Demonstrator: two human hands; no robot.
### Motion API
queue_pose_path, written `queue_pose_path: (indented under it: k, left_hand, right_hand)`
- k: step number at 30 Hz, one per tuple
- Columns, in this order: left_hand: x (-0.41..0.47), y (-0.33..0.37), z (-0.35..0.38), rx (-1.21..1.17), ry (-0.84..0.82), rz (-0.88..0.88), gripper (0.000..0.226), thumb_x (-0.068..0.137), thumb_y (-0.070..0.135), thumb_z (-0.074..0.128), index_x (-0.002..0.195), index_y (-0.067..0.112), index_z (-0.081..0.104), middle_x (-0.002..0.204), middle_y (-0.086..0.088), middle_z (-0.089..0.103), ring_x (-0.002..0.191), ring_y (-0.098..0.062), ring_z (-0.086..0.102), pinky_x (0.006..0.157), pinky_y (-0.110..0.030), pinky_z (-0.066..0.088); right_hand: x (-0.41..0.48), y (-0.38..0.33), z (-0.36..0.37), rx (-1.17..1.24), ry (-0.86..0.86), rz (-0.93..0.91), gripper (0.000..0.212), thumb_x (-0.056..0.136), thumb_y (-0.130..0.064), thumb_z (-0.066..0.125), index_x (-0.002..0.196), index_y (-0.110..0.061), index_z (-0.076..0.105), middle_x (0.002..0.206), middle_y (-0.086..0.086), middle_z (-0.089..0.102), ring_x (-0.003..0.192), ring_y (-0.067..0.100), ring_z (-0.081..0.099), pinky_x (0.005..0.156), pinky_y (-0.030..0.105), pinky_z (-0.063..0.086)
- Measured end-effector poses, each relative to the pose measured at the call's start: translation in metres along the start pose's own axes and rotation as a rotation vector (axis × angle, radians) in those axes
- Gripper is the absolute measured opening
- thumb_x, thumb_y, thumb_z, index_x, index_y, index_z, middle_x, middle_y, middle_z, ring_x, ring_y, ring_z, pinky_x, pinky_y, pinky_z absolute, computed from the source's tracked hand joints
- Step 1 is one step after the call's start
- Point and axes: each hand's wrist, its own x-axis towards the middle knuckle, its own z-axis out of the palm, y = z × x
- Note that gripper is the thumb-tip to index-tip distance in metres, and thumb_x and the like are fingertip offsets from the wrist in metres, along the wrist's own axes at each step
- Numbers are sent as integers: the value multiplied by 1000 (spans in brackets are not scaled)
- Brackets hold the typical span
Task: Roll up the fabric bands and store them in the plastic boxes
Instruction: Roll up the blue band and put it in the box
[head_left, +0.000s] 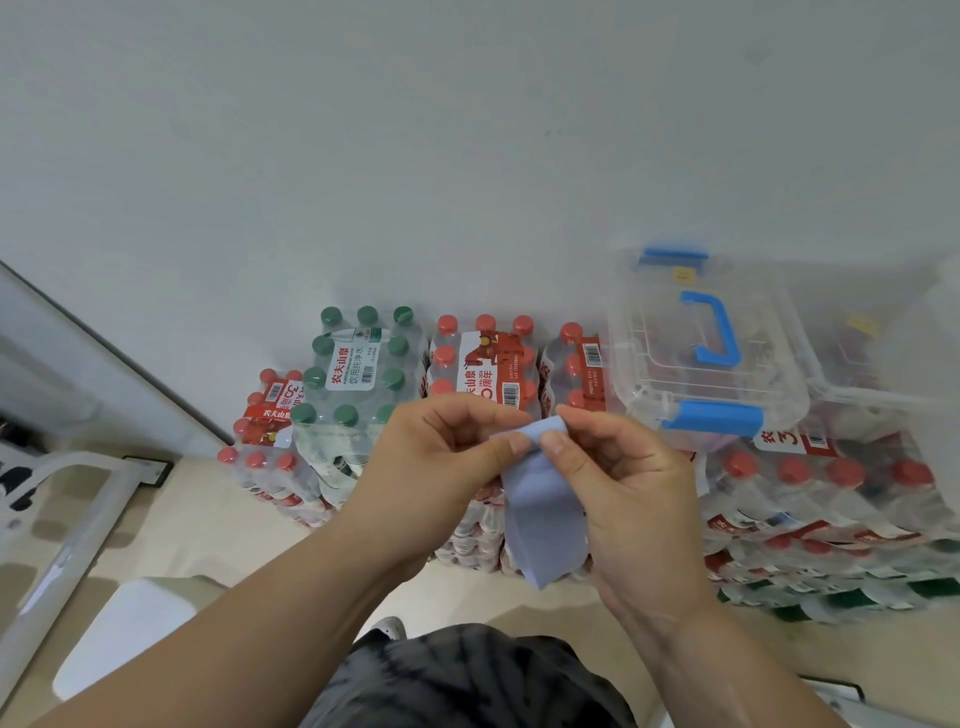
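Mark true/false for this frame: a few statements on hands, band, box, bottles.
1. The left hand and right hand both pinch the fabric band. True.
2. The band is fully rolled. False: only its top end is curled; the rest hangs.
3. The plastic box has no lid. False: the lid is on.
4. The box rests on water-bottle packs. True.
5. Every cap is red. False: there is one green-capped pack.

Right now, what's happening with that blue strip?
A person is rolling up a light blue fabric band. The left hand and right hand both pinch its top end, where the roll is only just begun, and the rest hangs loose below. A clear plastic box with a blue handle sits behind on packs of water bottles.
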Motion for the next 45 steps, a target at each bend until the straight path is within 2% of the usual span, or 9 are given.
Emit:
queue_pose_path:
  k: [4, 7, 12, 15, 19, 26, 31, 37, 45]
  left_hand:
    - [1, 1, -2, 53, 51, 44, 11, 79, 3, 78, 86, 12, 79, 88, -18, 76, 92, -42, 71, 86, -56, 59]
    - [2, 2, -3, 139, 40, 78, 15, 80, 2, 80, 86, 16, 80, 87, -18, 75, 88, -44, 70, 81, -62, 57]
    - [-2, 2, 0, 110, 12, 90, 19, 79, -4, 79, 85, 14, 78, 89, -23, 73, 90, -50, 67, 81, -65, 55]
    - [-4, 3, 2, 47, -4, 76, 26, 82, -5, 76, 95, 17, 77, 92, -20, 74, 94, -45, 68, 85, -60, 57]
    - [-5, 2, 2, 15, -9, 19, 19, 90, 2, 69, 104, 13, 76, 95, -17, 76, 92, -38, 71, 79, -43, 61]
    - [-6, 4, 2, -10, 33, 24, 21, 88, -4, 67, 93, 14, 76, 89, -16, 75, 80, -28, 70, 76, -40, 60]
    - [-7, 5, 3, 31, 36, 64, 21, 88, -9, 66, 92, 11, 74, 88, -17, 72, 73, -19, 63, 67, -26, 56]
    - [-7, 0, 0, 67, 35, 62, 21, 86, -10, 68, 91, 10, 72, 89, -22, 74, 93, -49, 66, 84, -64, 55]
    - [-8, 2, 3, -5, 21, 45, 26, 84, -10, 70, 98, 13, 73, 93, -19, 73, 90, -43, 69, 81, -59, 58]
  right_hand:
    - [1, -2, 0, 45, -51, 71, 32, 75, -27, 73, 106, -20, 72, 89, 4, 78, 86, 18, 76, 72, 25, 60]
    - [3, -5, -2, 41, -52, 62, 27, 75, -27, 71, 100, -17, 74, 90, 2, 78, 85, 17, 76, 71, 25, 60]
    - [4, -7, -5, -83, -38, -49, 11, 78, -28, 73, 87, -32, 77, 92, -8, 78, 91, 12, 74, 78, 24, 59]
    - [1, -7, -6, -113, 1, -121, 16, 82, -23, 73, 91, -36, 76, 95, -18, 77, 93, 4, 72, 80, 15, 55]
    - [1, -7, -9, -113, 58, -148, 20, 79, -33, 70, 98, -33, 76, 101, -14, 77, 100, 9, 73, 87, 26, 57]
    - [0, -11, -9, -144, 3, -165, 17, 82, -28, 70, 95, -38, 76, 101, -19, 77, 100, 7, 72, 86, 25, 58]
    - [2, -14, -8, -69, -6, -65, 22, 77, -37, 70, 98, -33, 75, 90, 3, 77, 87, 19, 75, 73, 32, 62]
    - [7, -16, -13, -181, -43, -38, 25, 68, -43, 72, 88, -29, 76, 86, -11, 77, 82, 6, 72, 69, 19, 57]
    - [4, -15, -12, -153, -7, -142, 14, 75, -34, 73, 86, -42, 76, 95, -15, 77, 93, 7, 73, 80, 18, 57]
